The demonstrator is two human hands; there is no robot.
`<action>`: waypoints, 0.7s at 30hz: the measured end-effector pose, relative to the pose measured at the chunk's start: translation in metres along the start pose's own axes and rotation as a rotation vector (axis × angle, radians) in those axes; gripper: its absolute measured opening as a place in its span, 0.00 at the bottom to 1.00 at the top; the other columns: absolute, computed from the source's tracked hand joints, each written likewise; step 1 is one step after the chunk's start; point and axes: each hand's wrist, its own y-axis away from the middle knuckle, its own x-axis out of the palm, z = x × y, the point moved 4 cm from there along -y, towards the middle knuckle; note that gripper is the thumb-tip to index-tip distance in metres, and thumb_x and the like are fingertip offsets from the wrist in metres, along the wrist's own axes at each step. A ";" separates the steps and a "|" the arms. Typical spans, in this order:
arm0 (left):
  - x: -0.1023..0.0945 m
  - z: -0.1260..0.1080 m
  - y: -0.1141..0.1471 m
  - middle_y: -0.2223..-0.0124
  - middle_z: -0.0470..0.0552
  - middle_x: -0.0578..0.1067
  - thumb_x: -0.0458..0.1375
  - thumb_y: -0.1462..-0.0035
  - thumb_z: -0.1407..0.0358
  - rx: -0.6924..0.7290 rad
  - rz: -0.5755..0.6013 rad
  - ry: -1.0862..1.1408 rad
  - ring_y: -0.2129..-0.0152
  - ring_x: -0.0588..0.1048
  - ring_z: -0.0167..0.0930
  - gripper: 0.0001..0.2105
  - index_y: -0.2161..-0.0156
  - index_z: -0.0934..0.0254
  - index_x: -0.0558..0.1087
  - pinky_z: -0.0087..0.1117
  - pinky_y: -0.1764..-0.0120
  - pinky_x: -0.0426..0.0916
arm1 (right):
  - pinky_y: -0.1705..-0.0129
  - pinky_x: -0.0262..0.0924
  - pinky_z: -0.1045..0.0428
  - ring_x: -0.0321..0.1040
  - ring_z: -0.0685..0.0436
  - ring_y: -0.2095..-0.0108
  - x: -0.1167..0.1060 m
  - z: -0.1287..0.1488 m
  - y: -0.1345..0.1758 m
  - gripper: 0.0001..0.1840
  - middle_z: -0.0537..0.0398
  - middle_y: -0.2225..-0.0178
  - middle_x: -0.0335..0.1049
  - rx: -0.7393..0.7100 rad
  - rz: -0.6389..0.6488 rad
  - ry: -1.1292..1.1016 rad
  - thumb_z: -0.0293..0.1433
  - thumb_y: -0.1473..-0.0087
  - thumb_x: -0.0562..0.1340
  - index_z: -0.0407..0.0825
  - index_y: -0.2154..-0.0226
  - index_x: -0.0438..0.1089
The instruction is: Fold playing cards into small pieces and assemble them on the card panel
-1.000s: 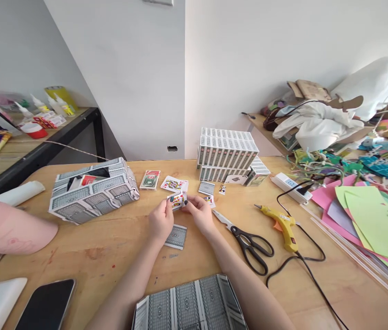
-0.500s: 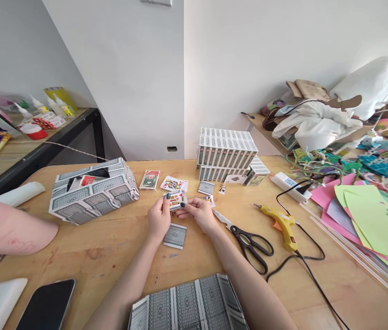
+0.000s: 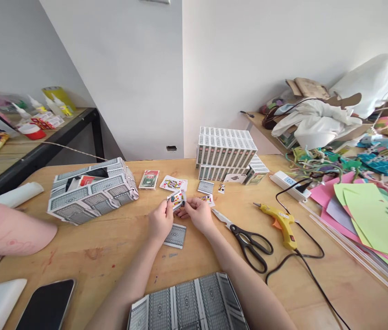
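A face-up playing card (image 3: pixel 177 200) is pinched between my two hands above the table. My left hand (image 3: pixel 160 221) grips its left side, and my right hand (image 3: pixel 197 213) has thumb and fingers closed on its right edge. Just below my hands a card lies back up (image 3: pixel 175 236). Beyond them lie a queen card (image 3: pixel 172 184), a back-up card piece (image 3: pixel 205 187) and a small cut piece (image 3: pixel 221 188). Another face card (image 3: pixel 208 200) is partly hidden behind my right hand. A box covered with cards (image 3: pixel 187 305) sits close to me, between my forearms.
Black-handled scissors (image 3: pixel 249 240) and a yellow glue gun (image 3: pixel 283 222) with its cord lie at right, near a power strip (image 3: pixel 290 185). Stacked card boxes (image 3: pixel 226 151) stand at the back. Left are a card-covered tissue box (image 3: pixel 92 195), a pink tumbler (image 3: pixel 11 228) and a phone (image 3: pixel 47 306).
The card has tilted between my fingers, its right side rising. My left hand has shifted slightly to the right and down, closer to my right hand.
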 end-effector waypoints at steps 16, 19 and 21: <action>0.004 -0.003 0.000 0.85 0.46 0.66 0.46 0.43 0.64 0.042 0.022 0.009 0.88 0.64 0.25 0.14 0.79 0.63 0.62 0.26 0.81 0.53 | 0.72 0.63 0.54 0.69 0.48 0.75 -0.006 0.008 0.003 0.13 0.54 0.71 0.74 -0.284 -0.158 0.384 0.30 0.52 0.56 0.48 0.63 0.70; 0.004 -0.001 0.000 0.84 0.46 0.67 0.46 0.43 0.64 0.035 0.024 0.001 0.87 0.66 0.26 0.14 0.79 0.63 0.63 0.26 0.80 0.54 | 0.72 0.62 0.54 0.68 0.48 0.74 -0.008 0.008 0.001 0.11 0.54 0.71 0.74 -0.282 -0.143 0.421 0.30 0.52 0.55 0.48 0.67 0.71; 0.005 -0.001 0.001 0.84 0.47 0.68 0.46 0.43 0.64 0.030 0.040 0.012 0.87 0.67 0.26 0.14 0.78 0.63 0.63 0.25 0.80 0.54 | 0.72 0.61 0.55 0.68 0.48 0.74 -0.009 0.007 0.000 0.10 0.54 0.73 0.73 -0.265 -0.133 0.431 0.30 0.51 0.55 0.47 0.70 0.71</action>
